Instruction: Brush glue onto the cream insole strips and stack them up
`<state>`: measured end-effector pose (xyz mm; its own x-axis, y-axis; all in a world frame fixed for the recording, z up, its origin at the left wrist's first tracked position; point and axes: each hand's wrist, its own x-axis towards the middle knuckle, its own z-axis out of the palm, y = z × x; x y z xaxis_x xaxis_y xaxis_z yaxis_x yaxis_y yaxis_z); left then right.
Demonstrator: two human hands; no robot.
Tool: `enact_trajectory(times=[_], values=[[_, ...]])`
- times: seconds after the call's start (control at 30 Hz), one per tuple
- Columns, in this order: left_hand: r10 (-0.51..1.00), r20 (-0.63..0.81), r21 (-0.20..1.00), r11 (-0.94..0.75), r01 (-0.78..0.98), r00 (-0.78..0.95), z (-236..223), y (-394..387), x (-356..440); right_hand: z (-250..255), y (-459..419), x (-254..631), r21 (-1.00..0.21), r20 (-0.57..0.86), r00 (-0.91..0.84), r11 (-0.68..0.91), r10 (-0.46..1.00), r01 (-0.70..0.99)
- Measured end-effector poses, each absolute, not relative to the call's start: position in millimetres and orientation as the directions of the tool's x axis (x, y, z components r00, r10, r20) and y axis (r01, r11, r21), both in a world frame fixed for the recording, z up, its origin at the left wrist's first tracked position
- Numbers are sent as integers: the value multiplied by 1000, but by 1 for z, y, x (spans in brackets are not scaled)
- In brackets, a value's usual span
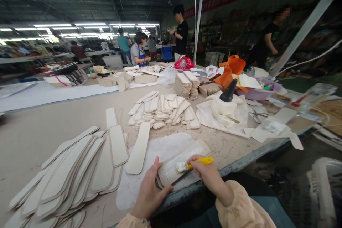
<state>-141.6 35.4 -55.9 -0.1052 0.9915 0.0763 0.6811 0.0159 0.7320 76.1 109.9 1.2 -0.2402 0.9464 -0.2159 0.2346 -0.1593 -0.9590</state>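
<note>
My right hand (207,174) grips a yellow-handled brush (203,161). Its pale bristles, thick with white paste, press on a long cream panel (171,172) with rounded ends. Wet white streaks cover part of that panel, and darker layers show under its left end. My left hand (148,192) holds that end, thumb at the near edge and fingers at the far side. A white sheet (125,192) lies beneath. Just beyond my left hand rests a loose cream strip (139,149), beside a large fanned pile of similar strips (69,171).
Behind the sheet is a heap of smaller cream pieces (162,110), with neat stacks (183,85) beyond. To the right stand a white tub with a black cone (228,91), scissors (258,114) and a purple basin (263,94). The table edge (235,165) runs close to me. Several people are farther back.
</note>
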Motion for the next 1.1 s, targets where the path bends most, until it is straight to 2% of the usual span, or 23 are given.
enact_trajectory(times=[0.1,0.23,0.37,0.53,0.7,0.83,0.93,1.03,1.1], values=[[992,82,718,6,696,-93,-58,35,-143,12,111,85,-959,-269,-160,-249,950,138],[993,81,705,5,709,-88,-59,34,-143,14,97,68,-960,-268,-345,-278,899,22],[994,66,684,21,729,-90,-59,35,-143,5,92,52,-955,-285,-415,-293,864,46],[992,108,639,-18,769,-66,-64,36,-145,-3,119,85,-959,-273,-215,-248,938,135],[990,134,599,-39,800,-52,-65,36,-147,-1,145,135,-920,-65,-11,-55,998,387],[983,181,581,-72,811,-42,-65,38,-148,4,143,148,-809,197,-25,177,980,561],[979,201,570,-92,816,-30,-69,39,-150,2,134,139,-608,329,-188,360,925,707],[974,223,576,-110,810,-26,-76,40,-150,-2,122,121,-351,248,-340,412,907,841],[964,264,588,-124,799,-45,-81,40,-150,-3,113,108,-265,154,-400,427,904,864]])
